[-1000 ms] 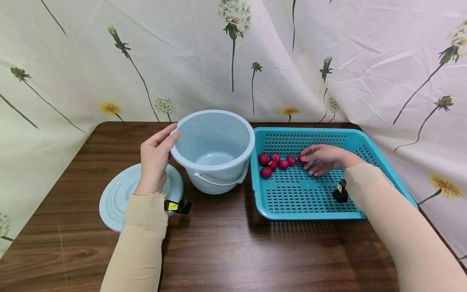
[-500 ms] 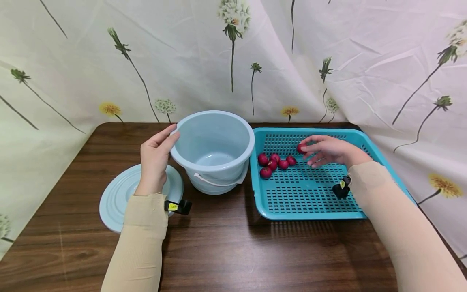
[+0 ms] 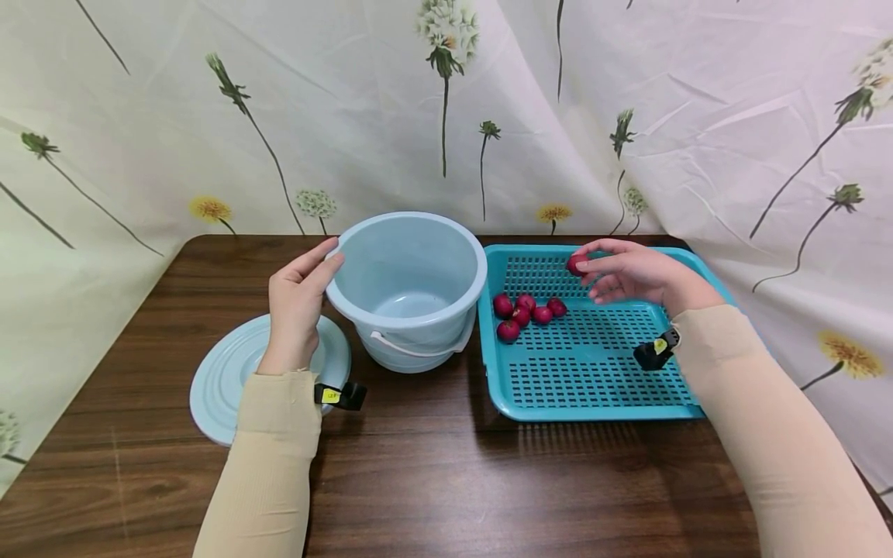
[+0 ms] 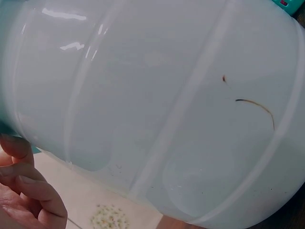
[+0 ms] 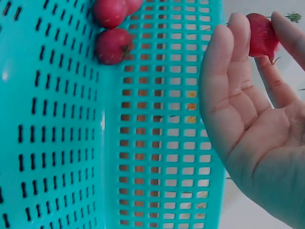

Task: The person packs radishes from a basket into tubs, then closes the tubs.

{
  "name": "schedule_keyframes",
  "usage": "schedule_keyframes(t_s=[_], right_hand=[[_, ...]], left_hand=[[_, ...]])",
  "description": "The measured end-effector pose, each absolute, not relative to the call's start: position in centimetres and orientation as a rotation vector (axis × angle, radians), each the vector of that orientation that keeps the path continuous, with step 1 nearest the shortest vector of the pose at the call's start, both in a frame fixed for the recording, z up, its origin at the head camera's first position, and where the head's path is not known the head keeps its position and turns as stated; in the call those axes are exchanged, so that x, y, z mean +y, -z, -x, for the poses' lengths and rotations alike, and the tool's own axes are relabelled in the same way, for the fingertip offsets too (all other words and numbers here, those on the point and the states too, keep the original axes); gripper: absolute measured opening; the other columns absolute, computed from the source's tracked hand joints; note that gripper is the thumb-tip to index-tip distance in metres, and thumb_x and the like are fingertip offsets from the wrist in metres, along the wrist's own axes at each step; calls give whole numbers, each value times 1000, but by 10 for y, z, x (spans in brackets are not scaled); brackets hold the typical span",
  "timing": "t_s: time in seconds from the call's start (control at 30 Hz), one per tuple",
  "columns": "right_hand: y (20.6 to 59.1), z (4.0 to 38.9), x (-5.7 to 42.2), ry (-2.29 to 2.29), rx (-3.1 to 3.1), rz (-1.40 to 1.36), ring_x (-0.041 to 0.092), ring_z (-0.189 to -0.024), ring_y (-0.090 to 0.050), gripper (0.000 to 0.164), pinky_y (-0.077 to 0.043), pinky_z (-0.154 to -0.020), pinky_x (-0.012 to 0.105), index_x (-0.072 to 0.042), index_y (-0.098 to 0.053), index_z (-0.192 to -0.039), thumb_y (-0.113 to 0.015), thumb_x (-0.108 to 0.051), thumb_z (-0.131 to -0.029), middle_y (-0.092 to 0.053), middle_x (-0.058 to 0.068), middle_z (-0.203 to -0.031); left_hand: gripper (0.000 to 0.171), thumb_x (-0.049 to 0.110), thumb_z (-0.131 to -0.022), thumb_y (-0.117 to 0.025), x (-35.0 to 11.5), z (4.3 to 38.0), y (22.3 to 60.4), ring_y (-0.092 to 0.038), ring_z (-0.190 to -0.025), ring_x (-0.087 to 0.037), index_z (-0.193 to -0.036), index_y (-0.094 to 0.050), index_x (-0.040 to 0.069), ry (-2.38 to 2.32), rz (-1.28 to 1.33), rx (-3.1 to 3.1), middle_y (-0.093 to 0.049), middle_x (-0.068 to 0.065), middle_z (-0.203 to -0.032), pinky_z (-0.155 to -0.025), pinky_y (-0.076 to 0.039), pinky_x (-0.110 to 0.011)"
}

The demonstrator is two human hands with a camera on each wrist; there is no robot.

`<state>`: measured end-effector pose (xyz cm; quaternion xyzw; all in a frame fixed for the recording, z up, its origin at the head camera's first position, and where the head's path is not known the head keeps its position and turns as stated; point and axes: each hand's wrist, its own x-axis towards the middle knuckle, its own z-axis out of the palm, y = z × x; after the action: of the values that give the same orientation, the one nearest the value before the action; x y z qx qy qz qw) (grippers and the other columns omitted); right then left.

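Note:
My right hand (image 3: 635,271) pinches a red radish (image 3: 576,264) between thumb and fingertips, raised above the far side of a turquoise basket (image 3: 593,414). In the right wrist view that radish (image 5: 262,36) shows a thin root tail. Several more radishes (image 3: 508,331) lie at the left end of the basket. On the left, my left hand (image 3: 296,302) grips the rim of a light blue bucket (image 3: 418,333), thumb inside the edge. The bucket stands upright and its visible inside holds no radish. The left wrist view is mostly filled by the bucket's outer wall (image 4: 152,95).
A light blue round lid (image 3: 216,387) lies on the brown wooden table (image 3: 446,480), partly under my left forearm. The bucket's white handle (image 3: 418,353) hangs down at its front. A flower-printed cloth (image 3: 391,116) hangs behind the table.
My right hand has lifted the pinched radish up and away from the others, toward the basket's far side. The left hand and bucket have stayed put.

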<state>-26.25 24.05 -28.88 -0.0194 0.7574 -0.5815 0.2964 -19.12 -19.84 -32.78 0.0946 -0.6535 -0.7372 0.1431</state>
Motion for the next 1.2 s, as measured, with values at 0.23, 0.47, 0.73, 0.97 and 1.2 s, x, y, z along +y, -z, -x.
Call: schedule_keyframes(t_s=[0.23, 0.47, 0.73, 0.97, 1.2], right_hand=[[280, 260, 232, 1632, 2004, 105, 17, -68, -67, 18, -60, -74, 33, -18, -56, -118, -58, -19, -101, -67, 4, -86], [270, 255, 220, 1692, 2006, 215, 15, -69, -64, 19, -59, -72, 32, -15, -56, -120, -56, -19, -102, -67, 3, -86], [261, 248, 200, 1759, 1938, 295, 16, -68, -64, 18, -58, -68, 31, -12, -57, -119, -56, -17, -102, -67, 4, -83], [255, 241, 178, 1776, 1920, 317, 17, -65, -61, 23, -57, -66, 30, -10, -53, -122, -57, -18, -101, -65, 5, -81], [252, 235, 162, 1776, 1898, 375, 16, -64, -62, 18, -57, -65, 30, -9, -54, -118, -55, -14, -101, -66, 5, -79]], left_hand=[[38, 26, -89, -75, -198, 192, 328, -66, -91, -6, -125, -70, 14, 2127, -276, -1886, -69, 2, -121, -71, -55, -15], [37, 25, -89, -75, -199, 192, 328, -67, -88, -7, -124, -71, 15, 2134, -283, -1872, -70, 3, -117, -69, -55, -15], [38, 23, -89, -75, -199, 191, 328, -67, -79, -5, -125, -71, 13, 2148, -262, -1850, -72, 7, -105, -63, -53, -14], [38, 25, -88, -76, -199, 190, 327, -66, -80, -5, -125, -71, 14, 2152, -279, -1861, -71, 7, -108, -64, -53, -14], [39, 24, -89, -75, -198, 191, 327, -66, -82, -5, -125, -70, 14, 2141, -283, -1872, -71, 7, -109, -65, -53, -14]])
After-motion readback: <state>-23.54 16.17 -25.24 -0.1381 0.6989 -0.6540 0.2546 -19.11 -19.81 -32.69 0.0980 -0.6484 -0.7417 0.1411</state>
